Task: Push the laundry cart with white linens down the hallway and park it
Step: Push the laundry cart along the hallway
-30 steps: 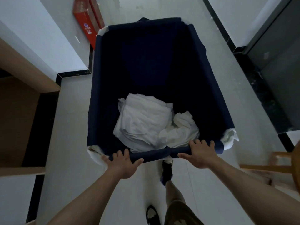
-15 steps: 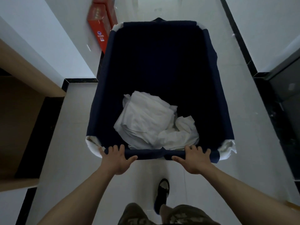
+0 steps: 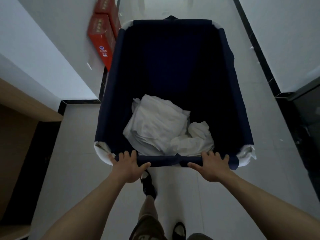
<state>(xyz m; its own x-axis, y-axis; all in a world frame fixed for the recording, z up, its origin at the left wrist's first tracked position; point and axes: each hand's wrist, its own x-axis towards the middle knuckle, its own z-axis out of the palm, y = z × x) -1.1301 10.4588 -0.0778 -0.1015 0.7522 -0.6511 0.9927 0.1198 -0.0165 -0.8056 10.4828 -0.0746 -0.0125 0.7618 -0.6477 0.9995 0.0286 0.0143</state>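
Note:
A deep laundry cart (image 3: 110,94) with dark navy fabric walls fills the middle of the view. Crumpled white linens (image 3: 166,129) lie at its bottom, near the edge closest to me. My left hand (image 3: 129,168) grips the left part of the near rim bar, fingers curled over it. My right hand (image 3: 210,166) holds the same bar further right. White padding shows at the cart's corners. My legs and dark shoes are on the floor right behind the cart.
Red boxes (image 3: 101,35) lean against the left wall (image 3: 52,49), close to the cart's far left corner. A wooden door frame (image 3: 26,103) opens on the left. The right wall (image 3: 285,40) has a black skirting, with a dark doorway (image 3: 310,115) at the right. Pale tiled hallway floor (image 3: 173,6) stretches ahead.
The cart and I have rolled forward down the hallway. The red boxes and left door frame have come nearer, and the wooden object at lower right has dropped out of view. Both hands keep their grip.

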